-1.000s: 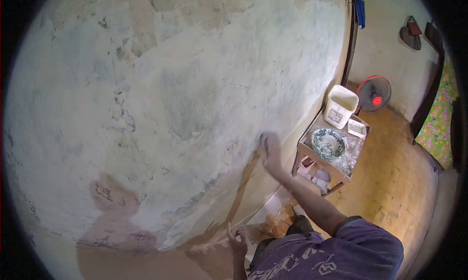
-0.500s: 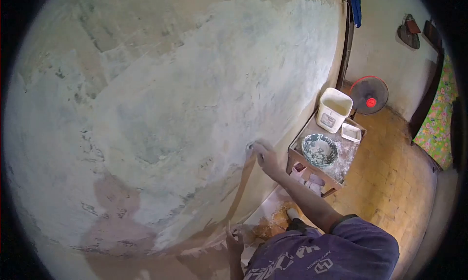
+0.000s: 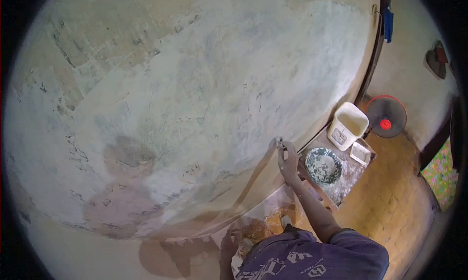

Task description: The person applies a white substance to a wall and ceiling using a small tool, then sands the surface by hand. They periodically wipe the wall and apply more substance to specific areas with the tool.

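Note:
My right hand (image 3: 288,159) is up against the patchy wall (image 3: 204,109), near its lower right. Its fingers are closed around a small greyish piece (image 3: 279,142) whose tip touches the wall surface; its kind is too small to make out. Low down beside my body, my left hand (image 3: 229,243) is in shadow with its fingers curled in, and what they hold is hidden. Smeared white and grey coating covers much of the wall, with rough, bare patches at the upper left.
A small table (image 3: 348,182) to the right carries a white bucket (image 3: 348,126), a splattered basin (image 3: 323,166) and a small white tray (image 3: 360,154). Behind it stands a fan (image 3: 385,116) with a red rim. Yellowish tiled floor (image 3: 390,192) runs along the right.
The view has shifted, so the table and fan sit farther right. My right hand has moved right and slightly down in view, still against the wall. My left hand sits slightly lower.

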Motion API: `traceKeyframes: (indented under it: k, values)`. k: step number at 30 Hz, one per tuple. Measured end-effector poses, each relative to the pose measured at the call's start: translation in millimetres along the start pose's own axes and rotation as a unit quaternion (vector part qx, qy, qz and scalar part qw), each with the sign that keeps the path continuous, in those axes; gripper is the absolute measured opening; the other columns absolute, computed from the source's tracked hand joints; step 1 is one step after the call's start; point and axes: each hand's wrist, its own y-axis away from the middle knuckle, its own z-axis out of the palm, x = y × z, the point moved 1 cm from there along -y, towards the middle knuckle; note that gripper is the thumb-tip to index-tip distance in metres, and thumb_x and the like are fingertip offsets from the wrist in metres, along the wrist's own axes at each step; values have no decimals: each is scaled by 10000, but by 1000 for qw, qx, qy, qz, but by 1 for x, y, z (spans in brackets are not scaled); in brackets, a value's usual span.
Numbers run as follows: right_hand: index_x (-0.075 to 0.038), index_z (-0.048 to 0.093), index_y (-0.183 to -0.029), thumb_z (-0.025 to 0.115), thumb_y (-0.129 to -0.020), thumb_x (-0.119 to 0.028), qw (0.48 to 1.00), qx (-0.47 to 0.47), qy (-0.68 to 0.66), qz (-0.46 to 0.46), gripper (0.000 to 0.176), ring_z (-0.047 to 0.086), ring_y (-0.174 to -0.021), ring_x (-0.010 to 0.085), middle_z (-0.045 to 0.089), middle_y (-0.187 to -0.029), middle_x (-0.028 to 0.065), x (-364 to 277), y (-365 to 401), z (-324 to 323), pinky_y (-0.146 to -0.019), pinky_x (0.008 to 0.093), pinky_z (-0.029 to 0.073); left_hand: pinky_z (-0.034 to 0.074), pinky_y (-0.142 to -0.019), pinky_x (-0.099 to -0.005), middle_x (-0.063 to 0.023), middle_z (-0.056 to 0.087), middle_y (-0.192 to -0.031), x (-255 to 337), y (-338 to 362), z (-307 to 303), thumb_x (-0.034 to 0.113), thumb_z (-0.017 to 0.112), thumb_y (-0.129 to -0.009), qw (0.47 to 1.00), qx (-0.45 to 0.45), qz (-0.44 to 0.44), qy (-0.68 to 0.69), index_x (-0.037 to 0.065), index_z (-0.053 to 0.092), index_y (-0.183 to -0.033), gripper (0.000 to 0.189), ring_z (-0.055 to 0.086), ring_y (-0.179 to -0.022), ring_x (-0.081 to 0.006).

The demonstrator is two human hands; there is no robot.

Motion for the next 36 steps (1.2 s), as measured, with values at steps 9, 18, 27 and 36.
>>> traceKeyframes:
  k: [9, 18, 27, 36]
  values:
    - [-13, 553, -957, 542, -920, 5, 958, -275, -60, 46, 43, 579, -699, 180, 570, -803, 118, 186, 116, 19, -624, 323, 466, 527, -833, -412, -160, 652, -1176, 44, -3, 46, 116, 550, -933, 1000, 1, -17, -9, 78, 575, -1207, 278, 658, -984, -321]
    - [7, 558, -980, 527, -1003, -187, 958, 111, -159, 213, 198, 532, -759, 120, 561, -808, 54, 146, -39, -45, -688, 288, 451, 529, -800, -437, -164, 667, -1122, 29, 7, 77, 132, 584, -927, 994, -1, -38, -106, 66, 570, -1199, 281, 656, -976, -362]
    - [7, 577, -1087, 538, -939, -103, 988, -153, -9, -20, 189, 591, -966, 235, 604, -986, 108, 202, 86, 20, -840, 348, 485, 534, -798, -400, -166, 667, -1130, 44, -8, 94, 95, 589, -917, 997, -15, -43, -60, 68, 511, -1327, 418, 667, -942, -321]
    - [0, 547, -1002, 530, -940, -84, 923, 137, -209, 291, 106, 541, -836, 172, 562, -865, 52, 219, -48, -55, -776, 328, 461, 534, -797, -365, -124, 676, -1134, 44, 48, 67, 56, 595, -897, 989, 45, -129, -59, 36, 535, -1277, 384, 669, -924, -246]
